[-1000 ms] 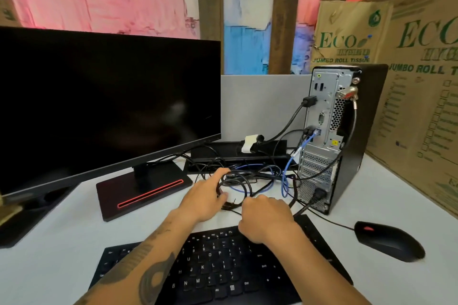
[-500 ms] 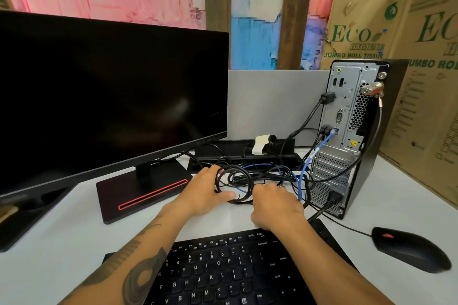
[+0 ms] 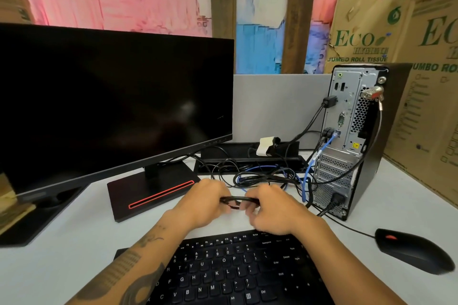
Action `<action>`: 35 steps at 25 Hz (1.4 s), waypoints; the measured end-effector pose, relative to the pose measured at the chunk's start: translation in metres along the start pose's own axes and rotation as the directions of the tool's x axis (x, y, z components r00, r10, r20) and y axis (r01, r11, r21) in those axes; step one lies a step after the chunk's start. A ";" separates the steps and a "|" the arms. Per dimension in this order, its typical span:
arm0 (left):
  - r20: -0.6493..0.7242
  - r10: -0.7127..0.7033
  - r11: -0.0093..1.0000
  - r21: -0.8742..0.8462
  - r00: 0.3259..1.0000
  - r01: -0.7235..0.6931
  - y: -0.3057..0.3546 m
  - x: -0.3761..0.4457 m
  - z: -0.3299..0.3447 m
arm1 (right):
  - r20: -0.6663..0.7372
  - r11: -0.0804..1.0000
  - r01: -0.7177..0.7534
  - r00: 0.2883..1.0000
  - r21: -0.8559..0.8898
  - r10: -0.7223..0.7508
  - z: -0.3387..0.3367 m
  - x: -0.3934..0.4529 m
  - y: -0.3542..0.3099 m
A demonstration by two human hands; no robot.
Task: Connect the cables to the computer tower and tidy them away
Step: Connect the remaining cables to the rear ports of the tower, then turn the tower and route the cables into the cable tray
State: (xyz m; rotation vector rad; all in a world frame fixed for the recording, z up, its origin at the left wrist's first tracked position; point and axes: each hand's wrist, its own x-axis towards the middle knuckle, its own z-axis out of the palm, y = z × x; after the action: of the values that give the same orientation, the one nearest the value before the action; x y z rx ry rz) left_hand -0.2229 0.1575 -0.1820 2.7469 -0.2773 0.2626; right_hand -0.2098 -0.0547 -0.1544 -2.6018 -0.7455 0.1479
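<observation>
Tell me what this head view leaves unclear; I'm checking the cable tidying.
- Black cable bundle: its ends are hidden inside the left hand and right hand.
- Right hand's fingertips: motion-blurred.
- Computer tower: front faces away; port labels too small.
- Keyboard: cut off by the bottom edge.
- Cable tangle: overlapping runs cannot be traced.

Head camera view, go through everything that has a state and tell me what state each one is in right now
monitor: screen dark.
computer tower: upright, rear panel facing the camera, several cables plugged in.
blue cable: plugged into the tower's rear.
black cable bundle: gathered, held off the desk between both hands.
left hand: gripping the bundle.
right hand: gripping the bundle.
loose cables: tangled on the desk behind the hands.
mouse: untouched on the desk.
</observation>
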 end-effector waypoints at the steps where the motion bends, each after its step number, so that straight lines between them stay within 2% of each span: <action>1: -0.086 0.016 1.000 -0.009 0.996 -0.016 0.003 0.000 -0.002 | -0.027 1.000 0.031 0.999 -0.004 -0.031 0.001 -0.002 0.001; 4: -0.288 -0.057 0.989 -0.148 0.956 0.014 0.011 0.005 -0.007 | -0.182 0.995 0.057 0.981 -0.077 -0.070 0.003 -0.005 0.003; 9: -0.364 -0.251 0.951 -0.267 0.897 0.158 0.013 0.019 -0.005 | -0.421 0.980 0.072 0.895 -0.187 -0.146 0.007 -0.022 -0.013; 10: -0.331 -0.294 0.948 -0.223 0.897 0.228 0.015 0.018 -0.004 | -0.450 0.976 0.086 0.877 -0.199 -0.169 0.009 -0.027 -0.014; 12: -0.213 -0.353 0.933 -0.013 0.911 0.359 0.021 0.018 -0.003 | -0.488 0.965 0.124 0.844 -0.231 -0.225 0.011 -0.037 -0.015; 14: -0.071 -0.405 0.889 0.203 0.911 0.411 0.028 0.017 -0.007 | -0.519 0.952 0.177 0.806 -0.250 -0.286 0.014 -0.044 -0.010; 15: -0.065 -0.406 0.872 0.270 0.912 0.408 0.036 0.015 -0.011 | -0.536 0.949 0.201 0.787 -0.243 -0.304 0.016 -0.048 -0.005; 17: -0.213 -0.274 0.893 0.307 0.938 0.330 0.060 0.011 -0.019 | -0.598 0.953 0.249 0.743 -0.173 -0.302 0.021 -0.055 0.007; 19: -0.368 0.004 0.967 0.239 0.930 0.091 0.088 0.005 -0.020 | -0.710 0.962 0.260 0.662 -0.082 -0.239 0.025 -0.065 0.019; 20: -0.370 0.092 0.991 0.128 0.924 -0.048 0.103 0.003 -0.020 | -0.789 0.971 0.240 0.593 -0.016 -0.160 0.023 -0.069 0.025; 21: -0.300 0.129 0.991 -0.002 0.945 -0.136 0.117 0.001 -0.018 | -0.858 0.974 0.207 0.514 0.095 -0.026 0.020 -0.073 0.031; 22: -0.186 0.143 0.982 -0.099 0.972 -0.163 0.128 0.000 -0.015 | -0.882 0.950 0.165 0.439 0.264 0.169 0.014 -0.076 0.037; 23: -0.087 0.159 0.973 -0.153 0.983 -0.171 0.137 0.000 -0.010 | -0.838 0.884 0.109 0.389 0.455 0.384 0.006 -0.077 0.044; 24: -0.037 0.175 0.967 -0.182 0.984 -0.178 0.143 0.002 -0.005 | -0.733 0.783 0.039 0.381 0.621 0.563 -0.001 -0.077 0.053; 26: -0.069 0.181 0.954 -0.231 0.981 -0.192 0.153 0.006 0.001 | -0.526 0.621 -0.115 0.426 0.776 0.736 -0.011 -0.071 0.072; 28: -0.226 0.177 0.953 -0.204 0.958 -0.225 0.163 0.011 0.000 | -0.426 0.553 -0.191 0.456 0.811 0.782 -0.015 -0.062 0.082; 31: -0.525 0.175 0.950 -0.132 0.833 -0.283 0.181 0.020 -0.017 | -0.429 0.576 -0.236 0.465 0.783 0.774 -0.016 -0.057 0.083; 33: -0.641 0.168 0.945 -0.112 0.749 -0.307 0.194 0.030 -0.035 | -0.421 0.595 -0.288 0.486 0.750 0.766 -0.015 -0.057 0.082; 35: -0.692 0.166 0.954 -0.067 0.702 -0.292 0.206 0.047 -0.050 | -0.397 0.588 -0.317 0.499 0.744 0.771 -0.012 -0.057 0.082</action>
State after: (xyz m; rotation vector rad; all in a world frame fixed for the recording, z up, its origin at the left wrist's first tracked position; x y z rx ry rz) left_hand -0.2318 -0.0191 -0.0566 2.2359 -0.4103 1.2235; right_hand -0.2162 -0.1516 -0.1801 -1.9108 0.4582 -0.3595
